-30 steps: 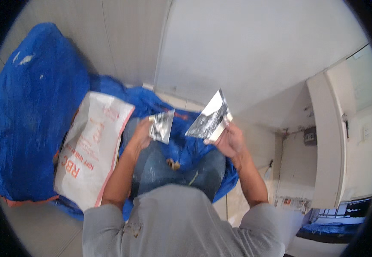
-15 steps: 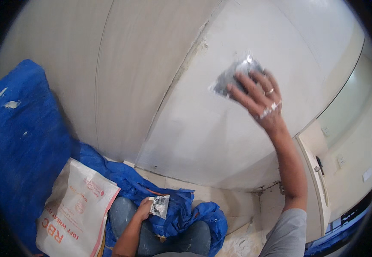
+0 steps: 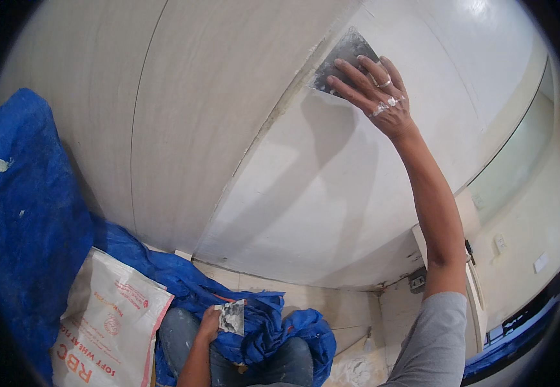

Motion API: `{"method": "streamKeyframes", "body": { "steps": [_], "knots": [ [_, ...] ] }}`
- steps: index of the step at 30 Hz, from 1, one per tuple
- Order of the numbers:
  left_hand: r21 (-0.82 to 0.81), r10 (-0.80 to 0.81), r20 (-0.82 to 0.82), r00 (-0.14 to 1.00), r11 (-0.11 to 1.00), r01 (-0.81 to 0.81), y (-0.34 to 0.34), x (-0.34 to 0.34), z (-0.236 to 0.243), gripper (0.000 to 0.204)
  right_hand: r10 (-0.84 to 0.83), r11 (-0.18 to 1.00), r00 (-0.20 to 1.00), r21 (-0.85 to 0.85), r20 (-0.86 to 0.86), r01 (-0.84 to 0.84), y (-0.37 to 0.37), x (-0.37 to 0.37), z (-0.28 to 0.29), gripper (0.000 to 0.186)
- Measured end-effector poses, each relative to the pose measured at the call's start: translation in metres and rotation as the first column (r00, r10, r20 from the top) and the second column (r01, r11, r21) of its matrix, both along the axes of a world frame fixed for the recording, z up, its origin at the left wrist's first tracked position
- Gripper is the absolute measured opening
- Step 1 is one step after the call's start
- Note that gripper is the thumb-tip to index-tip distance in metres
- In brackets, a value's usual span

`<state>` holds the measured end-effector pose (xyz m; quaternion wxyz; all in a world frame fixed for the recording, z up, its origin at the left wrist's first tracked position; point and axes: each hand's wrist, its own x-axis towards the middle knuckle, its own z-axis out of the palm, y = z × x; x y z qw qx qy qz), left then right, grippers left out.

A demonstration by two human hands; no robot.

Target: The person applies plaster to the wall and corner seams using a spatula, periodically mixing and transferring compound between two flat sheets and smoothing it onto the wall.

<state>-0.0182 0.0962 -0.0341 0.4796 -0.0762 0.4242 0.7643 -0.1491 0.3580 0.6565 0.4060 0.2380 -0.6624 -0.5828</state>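
Note:
My right hand [image 3: 378,90], wearing a ring and smeared with white paste, is stretched up to the white wall [image 3: 280,187]. Its fingers press on a flat metal putty blade [image 3: 347,61], which lies against the wall beside the seam [image 3: 264,132] with the grey-beige panel. Low down, over my lap, my left hand [image 3: 209,324] is closed on a second putty blade [image 3: 231,317], its face daubed with white and grey paste. The grip under that blade is partly hidden.
A paste-spotted blue tarp [image 3: 31,213] covers the left side and bunches round my knees. On it lies a white printed sack [image 3: 109,322]. White powder marks the tiled floor [image 3: 357,367] at lower right. A cream cabinet [image 3: 474,290] and a socket [image 3: 500,244] are at the right.
My right hand has moved the blade up and left across the wall to the panel seam. The left hand still holds its blade low; the whole view has shifted slightly.

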Motion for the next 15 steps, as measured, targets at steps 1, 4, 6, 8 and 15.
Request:
{"method": "streamKeyframes", "body": {
  "steps": [1,4,6,8,15],
  "knots": [
    [0.001,0.001,0.002,1.000,1.000,-0.001,0.000,0.000,-0.001,0.029,-0.004,1.000,1.000,-0.003,0.018,0.004,0.000,-0.003,0.000,0.056],
    [0.003,-0.003,-0.001,1.000,1.000,0.003,0.005,0.004,-0.014,0.034,-0.015,0.999,1.000,0.028,0.002,0.015,-0.003,-0.009,0.004,0.057],
    [-0.019,0.026,0.004,1.000,0.999,-0.026,0.005,0.006,-0.018,0.036,-0.016,1.000,1.000,0.007,0.026,0.015,-0.004,-0.016,0.003,0.056],
    [-0.016,-0.008,-0.007,1.000,1.000,0.008,0.004,0.004,-0.021,0.037,-0.018,1.000,0.999,-0.014,0.050,0.019,-0.001,-0.020,0.001,0.055],
    [0.018,-0.030,-0.068,0.997,0.999,0.031,-0.007,0.005,-0.001,0.027,-0.152,0.988,0.988,0.002,0.024,0.152,-0.007,-0.016,-0.005,0.058]
  ]
}}
